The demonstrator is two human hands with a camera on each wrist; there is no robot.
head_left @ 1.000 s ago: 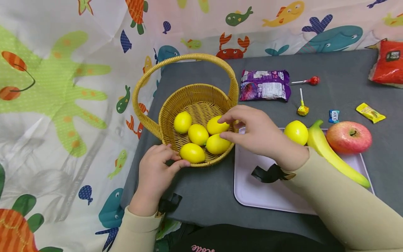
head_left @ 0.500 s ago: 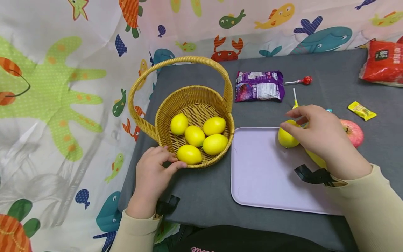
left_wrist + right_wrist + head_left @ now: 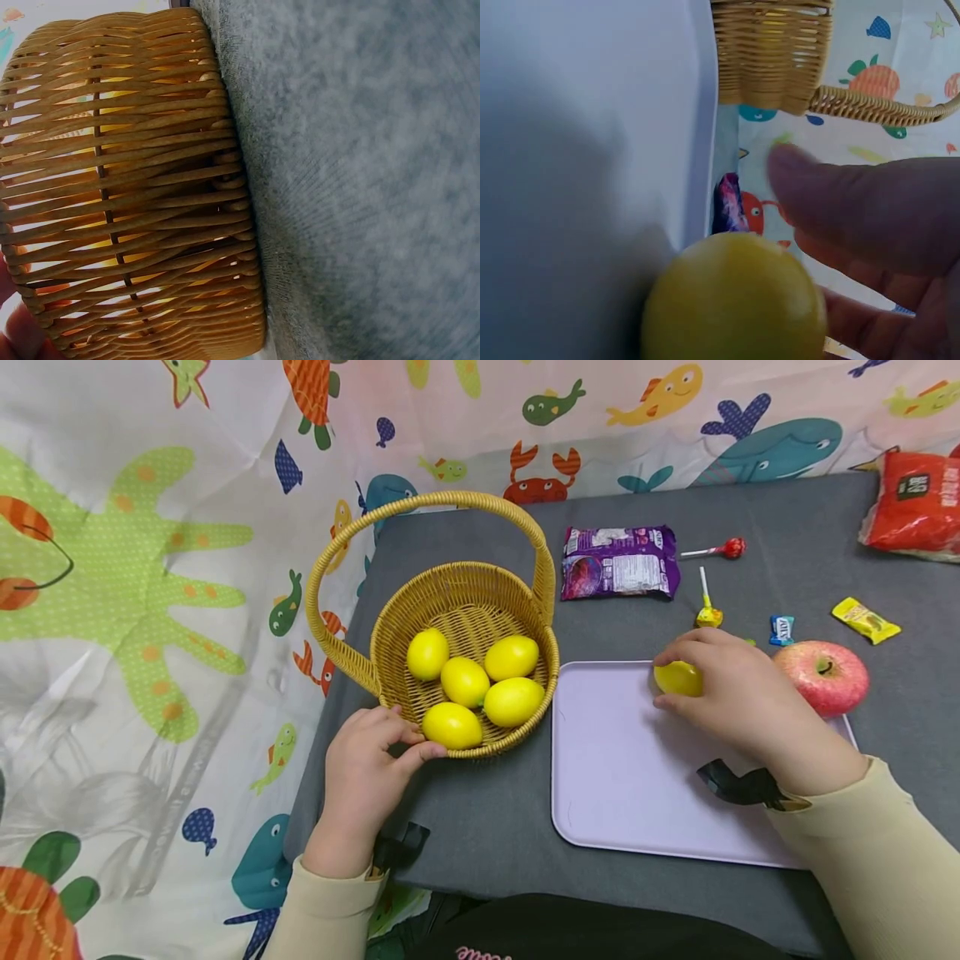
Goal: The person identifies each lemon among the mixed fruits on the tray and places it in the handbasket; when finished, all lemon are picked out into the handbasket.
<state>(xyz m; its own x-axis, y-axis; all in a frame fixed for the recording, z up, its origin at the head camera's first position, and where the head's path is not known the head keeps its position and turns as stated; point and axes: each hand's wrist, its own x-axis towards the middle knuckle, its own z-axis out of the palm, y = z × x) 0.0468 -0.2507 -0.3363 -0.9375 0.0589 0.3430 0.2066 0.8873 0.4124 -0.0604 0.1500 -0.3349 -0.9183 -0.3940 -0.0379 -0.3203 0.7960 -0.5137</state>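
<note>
In the head view my left hand point(image 3: 371, 768) holds the front rim of a round wicker basket point(image 3: 480, 578), thumb along the edge. Several lemons point(image 3: 464, 682) lie inside, in its front half. The basket's woven side point(image 3: 135, 187) fills much of the left wrist view. Over the back of the lilac tray point(image 3: 622, 777), my right hand point(image 3: 738, 697) has its fingers and thumb around another lemon point(image 3: 677, 678). That lemon point(image 3: 735, 300) looms close in the right wrist view, beside the tray's surface. A banana is mostly hidden beneath the right hand; its green tip point(image 3: 750, 642) peeks out.
A red apple point(image 3: 822, 677) sits at the tray's right back corner. Behind the tray lie a purple packet point(image 3: 619, 562), two lollipops point(image 3: 707, 615), a blue sweet point(image 3: 782, 630) and a yellow sweet point(image 3: 866, 620). A red bag point(image 3: 912, 503) stands far right.
My right hand has gone from the basket across to the tray and closed around the lemon there, which has shifted slightly left. The left hand stays on the basket rim.
</note>
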